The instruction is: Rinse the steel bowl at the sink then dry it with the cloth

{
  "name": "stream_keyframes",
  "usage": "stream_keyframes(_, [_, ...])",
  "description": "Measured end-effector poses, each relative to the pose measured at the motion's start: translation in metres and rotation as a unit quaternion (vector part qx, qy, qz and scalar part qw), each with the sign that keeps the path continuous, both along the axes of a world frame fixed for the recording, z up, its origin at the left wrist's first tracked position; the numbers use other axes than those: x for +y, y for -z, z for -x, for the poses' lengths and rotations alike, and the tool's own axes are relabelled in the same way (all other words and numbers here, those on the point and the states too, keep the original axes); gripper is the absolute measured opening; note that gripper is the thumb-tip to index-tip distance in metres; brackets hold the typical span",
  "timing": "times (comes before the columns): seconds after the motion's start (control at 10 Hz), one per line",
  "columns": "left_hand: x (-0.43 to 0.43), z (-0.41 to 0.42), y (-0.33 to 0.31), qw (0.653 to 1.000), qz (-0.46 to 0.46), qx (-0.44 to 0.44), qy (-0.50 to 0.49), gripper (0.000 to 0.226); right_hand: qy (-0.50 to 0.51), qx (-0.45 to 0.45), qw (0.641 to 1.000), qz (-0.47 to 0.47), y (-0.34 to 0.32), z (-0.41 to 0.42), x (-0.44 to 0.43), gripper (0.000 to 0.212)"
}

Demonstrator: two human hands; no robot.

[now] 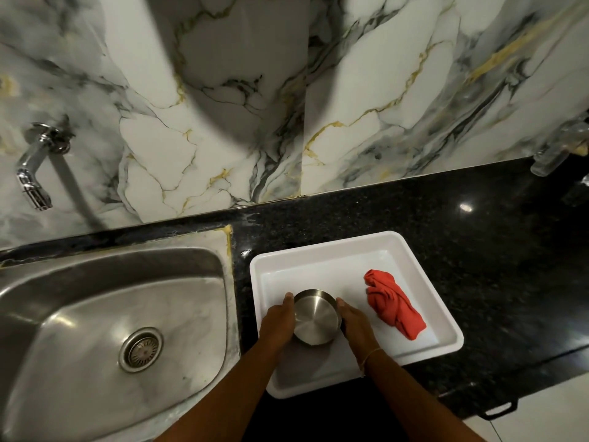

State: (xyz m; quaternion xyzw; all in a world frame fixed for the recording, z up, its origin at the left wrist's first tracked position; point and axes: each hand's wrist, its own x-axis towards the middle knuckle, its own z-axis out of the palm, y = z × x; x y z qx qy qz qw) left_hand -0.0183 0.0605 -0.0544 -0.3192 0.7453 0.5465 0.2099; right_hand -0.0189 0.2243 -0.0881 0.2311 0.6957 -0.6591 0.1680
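Two hands cup a small steel bowl inside a white tray beside a sink.

The bowl (pixel 317 317) sits in the tray (pixel 350 247) on the dark desk (pixel 478 234). The left hand (pixel 276 323) and right hand (pixel 356 323) are curved against opposite sides of its rim, fingers partly open; whether it is lifted is unclear. It looks light, rigid and smooth, likely slippery once wet, so the rim is the safest hold. A soft, crumpled red cloth (pixel 393 304) lies nearby in the tray. The sink (pixel 95 314) and tap (pixel 35 173) are left.
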Motion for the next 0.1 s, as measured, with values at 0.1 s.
stream_keyframes(0.1, [-0.0061,-0.0009,-0.0115,0.998,0.042,0.020,0.052,0.062,0.002,0.040,0.997,-0.061,-0.0343,0.0018,-0.0028,0.036])
